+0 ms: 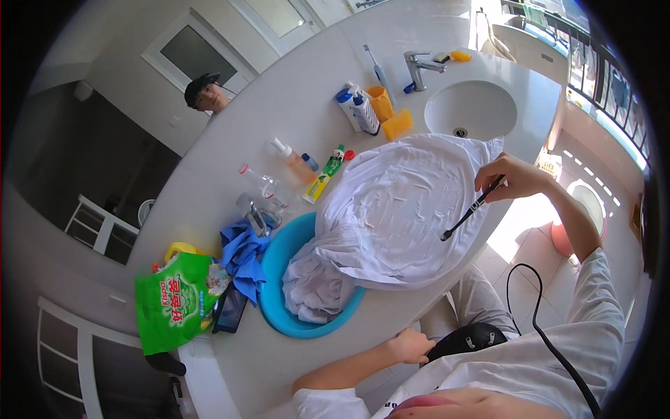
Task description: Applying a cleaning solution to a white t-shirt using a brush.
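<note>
My right hand (515,179) is closed round the handle of a black toothbrush (481,204). The brush slants down to the left, its head over a white cloth (412,202). This wet, wrinkled cloth lies spread in a rounded shape on the counter, and its bunched left end hangs into a blue basin (271,300). Low in front, at the counter's near edge, my left hand (410,346) has its fingers curled beside a black waist bag (467,341). What it grips, if anything, is hidden.
A white sink (471,105) and faucet (417,68) are at the back right. Along the mirror stand a toothpaste tube (324,174), a pump bottle (293,160) and a clear bottle (265,185). Left of the basin lie a blue cloth (243,255), a phone (230,311) and a green pouch (174,304).
</note>
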The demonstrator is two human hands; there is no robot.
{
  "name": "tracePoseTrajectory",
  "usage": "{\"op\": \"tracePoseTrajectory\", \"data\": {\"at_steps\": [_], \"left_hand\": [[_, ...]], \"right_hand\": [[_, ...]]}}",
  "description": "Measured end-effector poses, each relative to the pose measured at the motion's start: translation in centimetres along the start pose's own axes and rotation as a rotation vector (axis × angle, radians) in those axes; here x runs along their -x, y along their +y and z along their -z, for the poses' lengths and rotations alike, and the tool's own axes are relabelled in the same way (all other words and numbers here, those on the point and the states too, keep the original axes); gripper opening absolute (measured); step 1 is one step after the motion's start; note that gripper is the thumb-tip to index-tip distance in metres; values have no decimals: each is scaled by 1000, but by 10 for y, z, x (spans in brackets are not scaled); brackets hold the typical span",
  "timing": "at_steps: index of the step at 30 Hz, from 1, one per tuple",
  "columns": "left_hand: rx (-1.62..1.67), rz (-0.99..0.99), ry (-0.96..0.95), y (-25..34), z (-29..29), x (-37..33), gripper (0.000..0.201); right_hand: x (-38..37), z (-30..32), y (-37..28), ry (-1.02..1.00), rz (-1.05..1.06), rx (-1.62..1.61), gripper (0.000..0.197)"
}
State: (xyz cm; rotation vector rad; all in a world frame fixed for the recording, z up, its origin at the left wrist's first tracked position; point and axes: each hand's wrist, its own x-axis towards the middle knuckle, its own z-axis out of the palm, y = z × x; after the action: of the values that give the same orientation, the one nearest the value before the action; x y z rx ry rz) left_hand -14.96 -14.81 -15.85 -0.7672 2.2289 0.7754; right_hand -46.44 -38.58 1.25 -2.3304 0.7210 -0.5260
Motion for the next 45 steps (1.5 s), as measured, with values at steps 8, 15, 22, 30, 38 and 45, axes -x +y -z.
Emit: {"op": "tracePoseTrajectory", "data": {"at_steps": [8, 15, 22, 30, 38, 45], "left_hand": [[78, -136, 226, -7, -1, 8, 40], [45, -144, 175, 3, -2, 15, 40], [86, -144, 214, -3, 2, 11, 44], [55, -127, 171, -5, 4, 9, 48], [67, -100, 144, -1, 11, 10, 51], [70, -80, 145, -3, 10, 13, 50]], "right_hand": [[23, -63, -14, 372, -346, 192, 45], [71, -113, -40, 408, -437, -92, 32], [61, -125, -35, 421, -280, -337, 25], [40, -129, -46, 531, -103, -61, 24], [-2, -149, -49, 288, 653, 239, 23], [-21, -167, -56, 139, 800, 69, 15]]}}
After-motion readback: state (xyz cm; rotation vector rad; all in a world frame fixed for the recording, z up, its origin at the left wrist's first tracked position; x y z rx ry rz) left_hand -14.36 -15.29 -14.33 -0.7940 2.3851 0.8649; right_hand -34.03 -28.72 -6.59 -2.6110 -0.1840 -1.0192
